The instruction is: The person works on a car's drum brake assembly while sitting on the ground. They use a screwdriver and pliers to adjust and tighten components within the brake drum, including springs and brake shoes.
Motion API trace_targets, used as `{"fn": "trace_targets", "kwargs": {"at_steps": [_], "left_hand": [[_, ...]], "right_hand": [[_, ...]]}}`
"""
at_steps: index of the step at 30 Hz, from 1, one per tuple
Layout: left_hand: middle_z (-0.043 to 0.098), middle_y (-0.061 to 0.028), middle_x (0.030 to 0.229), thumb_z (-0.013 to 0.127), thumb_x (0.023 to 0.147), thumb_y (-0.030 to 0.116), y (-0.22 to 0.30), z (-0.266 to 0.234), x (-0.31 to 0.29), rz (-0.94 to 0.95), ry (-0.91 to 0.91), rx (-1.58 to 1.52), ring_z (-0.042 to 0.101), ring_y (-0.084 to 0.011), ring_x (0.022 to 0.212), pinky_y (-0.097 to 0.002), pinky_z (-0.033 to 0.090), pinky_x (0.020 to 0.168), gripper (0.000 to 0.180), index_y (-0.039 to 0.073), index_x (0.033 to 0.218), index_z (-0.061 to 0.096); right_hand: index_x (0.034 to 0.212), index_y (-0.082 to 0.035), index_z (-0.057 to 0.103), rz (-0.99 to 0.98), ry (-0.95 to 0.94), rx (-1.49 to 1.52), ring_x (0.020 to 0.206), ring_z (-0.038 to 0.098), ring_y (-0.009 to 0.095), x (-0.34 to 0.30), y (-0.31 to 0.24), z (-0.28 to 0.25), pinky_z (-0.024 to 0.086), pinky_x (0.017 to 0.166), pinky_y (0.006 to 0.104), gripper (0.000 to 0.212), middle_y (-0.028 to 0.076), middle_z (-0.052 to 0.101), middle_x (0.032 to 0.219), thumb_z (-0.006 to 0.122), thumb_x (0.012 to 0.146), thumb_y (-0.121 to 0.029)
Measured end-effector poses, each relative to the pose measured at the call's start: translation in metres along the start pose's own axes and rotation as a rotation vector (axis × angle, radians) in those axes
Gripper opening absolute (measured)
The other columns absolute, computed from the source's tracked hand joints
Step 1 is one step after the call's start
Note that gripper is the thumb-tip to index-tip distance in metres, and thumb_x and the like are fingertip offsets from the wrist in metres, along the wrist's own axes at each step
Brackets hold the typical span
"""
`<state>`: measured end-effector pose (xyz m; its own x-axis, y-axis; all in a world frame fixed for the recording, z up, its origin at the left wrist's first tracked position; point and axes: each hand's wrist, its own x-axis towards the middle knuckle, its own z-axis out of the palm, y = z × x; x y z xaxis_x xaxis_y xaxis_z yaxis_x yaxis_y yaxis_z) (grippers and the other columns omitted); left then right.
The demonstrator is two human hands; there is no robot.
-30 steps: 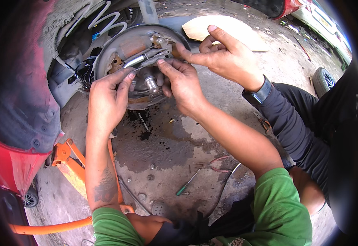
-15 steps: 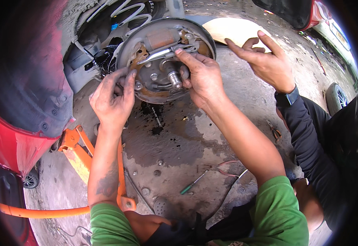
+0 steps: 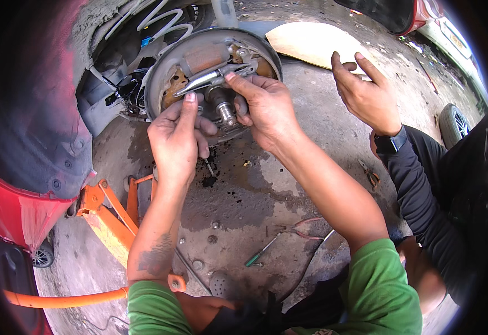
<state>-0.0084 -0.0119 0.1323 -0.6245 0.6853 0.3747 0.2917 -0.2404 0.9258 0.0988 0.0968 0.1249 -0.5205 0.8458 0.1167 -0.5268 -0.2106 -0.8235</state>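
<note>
A round drum-brake backing plate (image 3: 155,84) with rusty patches faces me at the wheel end. A stub axle (image 3: 224,111) sticks out at its middle, and a rusty rounded part (image 3: 205,58) sits near its top. My right hand (image 3: 266,109) pinches a silver brake adjuster strut (image 3: 199,81) with a coil spring along it, held slanted in front of the plate. My left hand (image 3: 177,139) is just below the strut's pointed left end, thumb up against the forefinger, other fingers bent. What lies in that pinch, if anything, is hidden.
A co-worker's hand (image 3: 367,100) with a dark watch hovers at right. An orange jack (image 3: 107,218) stands at lower left beside the red car body (image 3: 9,206). On the floor lie a green-handled screwdriver (image 3: 263,249), pliers (image 3: 369,174), red-handled pliers (image 3: 300,229) and several nuts.
My left hand has moved right and turned, from the plate's lower left edge to beneath the strut's tip. My right hand still holds the strut. The co-worker's hand has tilted upward.
</note>
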Motion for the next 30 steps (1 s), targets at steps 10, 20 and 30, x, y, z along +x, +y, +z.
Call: {"fn": "trace_targets", "kwargs": {"at_steps": [10, 20, 30], "left_hand": [[0.066, -0.0066, 0.071, 0.063, 0.104, 0.026, -0.008, 0.018, 0.016, -0.125, 0.069, -0.242, 0.048, -0.0077, 0.043, -0.0214, 0.033, 0.039, 0.029, -0.003, 0.103, 0.069], [0.064, -0.0029, 0.067, 0.067, 0.101, 0.024, -0.025, 0.015, 0.015, -0.094, 0.096, -0.271, 0.047, -0.0059, 0.044, -0.0204, 0.032, 0.041, 0.027, -0.003, 0.102, 0.071], [0.065, -0.0051, 0.069, 0.067, 0.101, 0.025, -0.013, 0.018, 0.004, -0.145, 0.009, -0.245, 0.049, -0.0074, 0.046, -0.0208, 0.034, 0.042, 0.029, -0.003, 0.102, 0.072]], "right_hand": [[0.076, -0.003, 0.064, 0.042, -0.042, 0.023, 0.043, 0.043, 0.008, 0.0, 0.002, -0.004, 0.032, 0.041, 0.0247, 0.028, 0.0, 0.055, 0.056, 0.073, 0.096, -0.02], [0.108, 0.001, 0.072, 0.046, -0.14, -0.224, 0.054, 0.052, 0.006, 0.003, 0.004, -0.031, 0.038, 0.046, 0.0212, 0.025, 0.001, 0.066, 0.076, 0.073, 0.097, -0.021], [0.106, 0.0, 0.07, 0.079, -0.167, -0.206, 0.05, 0.049, 0.01, 0.0, -0.01, -0.039, 0.036, 0.047, 0.0242, 0.036, 0.001, 0.057, 0.062, 0.063, 0.103, -0.035]]}}
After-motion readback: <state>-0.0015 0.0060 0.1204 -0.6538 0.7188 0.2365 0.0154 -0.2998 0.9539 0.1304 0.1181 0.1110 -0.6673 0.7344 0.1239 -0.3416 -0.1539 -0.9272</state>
